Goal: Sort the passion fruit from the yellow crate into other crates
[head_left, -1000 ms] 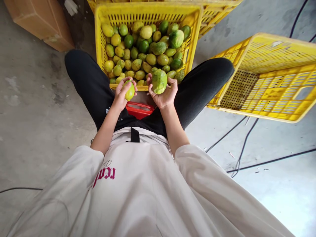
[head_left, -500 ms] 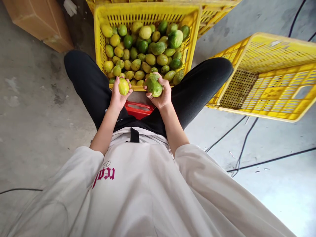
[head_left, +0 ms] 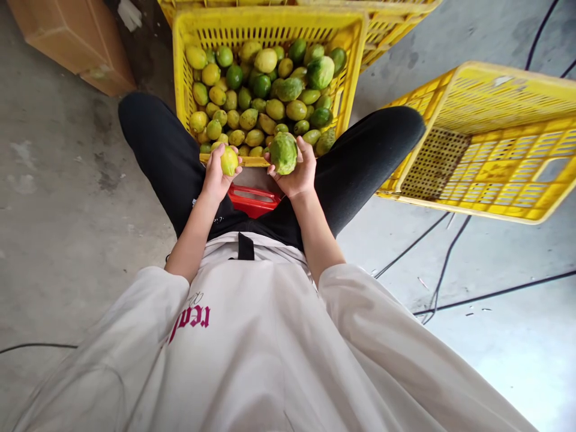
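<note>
My left hand (head_left: 216, 177) is closed around a smooth yellow lemon (head_left: 229, 160). In my right hand (head_left: 302, 174) rests a larger, bumpy green citrus fruit (head_left: 283, 153), with my fingers curled about it. Both hands are at the near edge of a yellow plastic crate (head_left: 180, 72), just above my lap. Yellow and green lemons (head_left: 275, 109) fill the crate, some of them large and knobbly. The two held fruits are apart from each other.
To the right, a second yellow crate (head_left: 499, 171) lies on its side, open toward me. More yellow crate (head_left: 391, 27) shows behind the full one. A cardboard box (head_left: 74, 45) stands at upper left. A red plastic piece (head_left: 253, 203) sits between my legs. Black cables (head_left: 495, 296) cross the floor.
My left hand has shifted slightly to the right with the lemon. The green fruit has turned a little in my right hand, which still holds it.
</note>
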### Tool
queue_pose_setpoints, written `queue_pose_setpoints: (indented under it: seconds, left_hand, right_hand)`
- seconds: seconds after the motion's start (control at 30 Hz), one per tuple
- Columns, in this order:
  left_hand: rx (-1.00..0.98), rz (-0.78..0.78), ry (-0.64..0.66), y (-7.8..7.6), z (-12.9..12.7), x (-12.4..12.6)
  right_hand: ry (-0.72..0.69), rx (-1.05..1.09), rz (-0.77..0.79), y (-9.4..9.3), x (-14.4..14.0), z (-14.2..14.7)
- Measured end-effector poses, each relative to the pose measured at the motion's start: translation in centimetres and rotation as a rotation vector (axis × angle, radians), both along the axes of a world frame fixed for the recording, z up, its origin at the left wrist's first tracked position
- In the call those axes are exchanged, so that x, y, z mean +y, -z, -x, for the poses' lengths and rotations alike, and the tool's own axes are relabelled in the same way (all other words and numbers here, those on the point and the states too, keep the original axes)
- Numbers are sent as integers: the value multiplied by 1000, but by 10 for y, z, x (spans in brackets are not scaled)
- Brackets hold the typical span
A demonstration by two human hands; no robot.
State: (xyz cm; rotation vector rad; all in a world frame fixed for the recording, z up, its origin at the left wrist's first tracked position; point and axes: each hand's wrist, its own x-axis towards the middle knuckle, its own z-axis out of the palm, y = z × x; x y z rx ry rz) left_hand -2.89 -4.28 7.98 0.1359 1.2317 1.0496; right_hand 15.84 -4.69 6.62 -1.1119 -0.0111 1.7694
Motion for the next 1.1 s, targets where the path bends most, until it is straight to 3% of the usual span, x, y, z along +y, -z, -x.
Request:
queue_pose_setpoints:
  seconds: [0.23,0.43,0.83,1.1]
  left_hand:
    - [-71,-37,95,-11,-5,-4]
    - [-20,-90,86,-13,-7,-8]
    - [16,-84,30,-11,-6,-6]
    - [-50,-42,19,-14,-6,-6]
  right_hand:
    - [94,80,-30,-3,0,-3]
    - [143,55,-55,0,3,-2]
    - [46,12,11,10,1,4]
    - [182,114,79,7,4,4]
